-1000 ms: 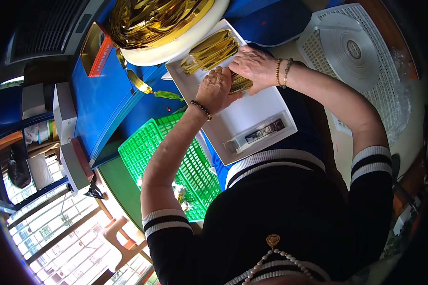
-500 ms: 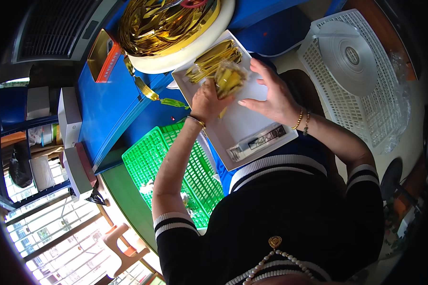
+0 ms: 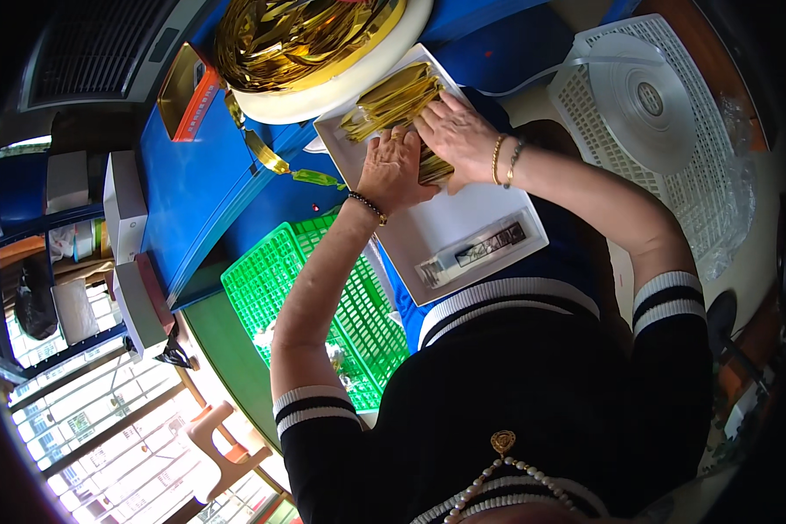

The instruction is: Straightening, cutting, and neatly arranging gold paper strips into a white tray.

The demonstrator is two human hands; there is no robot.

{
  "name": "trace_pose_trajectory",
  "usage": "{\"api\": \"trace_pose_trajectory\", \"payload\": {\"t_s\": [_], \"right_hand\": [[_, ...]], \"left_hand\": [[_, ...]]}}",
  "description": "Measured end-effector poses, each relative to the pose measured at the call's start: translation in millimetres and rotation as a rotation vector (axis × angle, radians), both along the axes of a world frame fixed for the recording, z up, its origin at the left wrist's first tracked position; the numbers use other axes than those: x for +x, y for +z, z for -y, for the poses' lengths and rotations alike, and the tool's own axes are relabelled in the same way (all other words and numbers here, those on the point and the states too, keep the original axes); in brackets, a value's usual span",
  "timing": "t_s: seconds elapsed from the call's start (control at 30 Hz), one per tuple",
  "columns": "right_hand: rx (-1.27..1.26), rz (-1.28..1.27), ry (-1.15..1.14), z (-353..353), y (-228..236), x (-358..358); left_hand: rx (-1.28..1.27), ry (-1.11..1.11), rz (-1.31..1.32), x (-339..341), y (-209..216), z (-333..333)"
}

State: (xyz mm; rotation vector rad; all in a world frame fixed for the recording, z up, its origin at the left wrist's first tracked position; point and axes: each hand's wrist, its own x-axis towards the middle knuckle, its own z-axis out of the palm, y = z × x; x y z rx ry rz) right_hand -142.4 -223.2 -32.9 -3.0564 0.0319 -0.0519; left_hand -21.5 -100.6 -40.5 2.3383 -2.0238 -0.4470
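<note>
A shallow white box (image 3: 498,225) rests on my lap, with a row of flat gold foil packets (image 3: 393,100) at its far end. My left hand (image 3: 395,173) lies along the left side of the nearer packets, its thumb reaching across their near edge. From the right, my right hand (image 3: 461,140) spans the same packets, fingers forward over them and thumb at the near side. Between them the two hands hold the bunch low in the box; the palms hide part of it. A clear strip-shaped package with a dark label (image 3: 476,251) sits at the box's near end.
Beyond the box, a large white round tub (image 3: 323,100) of gold foil strips stands on the blue table (image 3: 183,201), beside an orange-edged tin (image 3: 192,100). A green plastic basket (image 3: 275,262) is at left. At right, a white basket (image 3: 603,183) carries a reel (image 3: 646,105).
The gold packets raised in my left hand have come down into the box against the row. My right hand, spread and apart before, has moved left onto them.
</note>
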Motion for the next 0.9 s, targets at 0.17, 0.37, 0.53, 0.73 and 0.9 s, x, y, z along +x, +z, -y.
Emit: {"api": "trace_pose_trajectory", "payload": {"t_s": [0.17,0.37,0.53,0.73,0.9], "right_hand": [[0.076,-0.096,0.025,11.8,-3.5,4.4],[0.135,-0.157,0.025,11.7,0.9,2.0],[0.141,-0.099,0.041,13.2,-3.3,-7.2],[0.155,-0.135,0.041,19.5,-4.9,-9.0],[0.144,-0.122,0.030,21.6,-8.6,-8.6]], "left_hand": [[-0.642,0.374,-0.205,-12.0,-7.1,-37.0],[-1.028,1.055,-0.998,-43.0,-23.3,-50.4],[-1.039,1.058,-1.021,-50.7,-45.0,-30.0],[-1.035,0.838,-1.094,-25.8,-29.2,-20.9],[-0.778,0.828,-0.870,-31.5,-38.3,-25.3]]}}
